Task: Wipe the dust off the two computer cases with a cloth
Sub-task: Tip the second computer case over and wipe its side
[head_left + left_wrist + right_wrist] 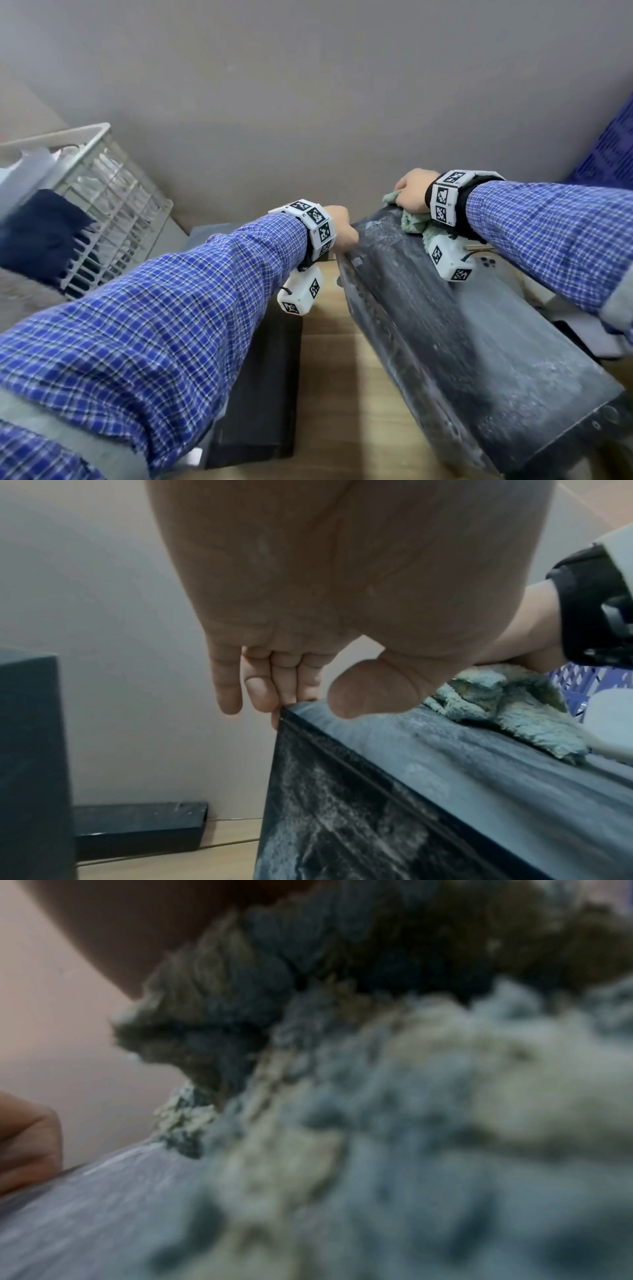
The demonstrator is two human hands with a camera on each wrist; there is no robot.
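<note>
A dusty black computer case [462, 325] lies lengthwise at the right, its top streaked with grey dust [479, 777]. My right hand [409, 190] grips a crumpled blue-green cloth [414, 224] and presses it on the far end of the case's top. The cloth [377, 1123] fills the blurred right wrist view. My left hand [342, 228] holds the case's far left corner, thumb on top and fingers [270, 688] down over the far edge. A second black case [260, 394] stands lower, under my left forearm, and shows at the left edge [31, 750] of the left wrist view.
A grey wall rises just behind the cases. At the left stands a white wire basket [102, 192] with a navy cloth [37, 233] over its side. A blue crate [609, 150] is at the far right. A flat black box [137, 829] lies on the wooden surface [342, 377].
</note>
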